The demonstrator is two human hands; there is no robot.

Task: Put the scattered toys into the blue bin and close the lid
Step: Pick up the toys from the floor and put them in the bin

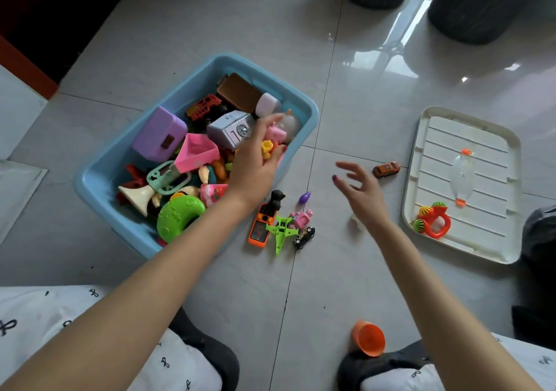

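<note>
Nearest, an orange cup (369,339) lies on its side on the tiled floor (331,270). Farther, a green toy plane (281,230) and an orange toy phone (261,223) sit just beside the blue bin (99,177). The right hand (362,193) hovers above the floor with fingers spread, its grip released. The left hand (255,162) reaches over the bin (already heaped with toys), seemingly grasping a small yellow toy (267,147). Right, the white lid (463,183) lies flat, a red rattle (433,219) on it.

You are looking steeply down from your head camera at the glossy grey tiled floor (301,44), close in, your forearms entering from six o'clock.
</note>
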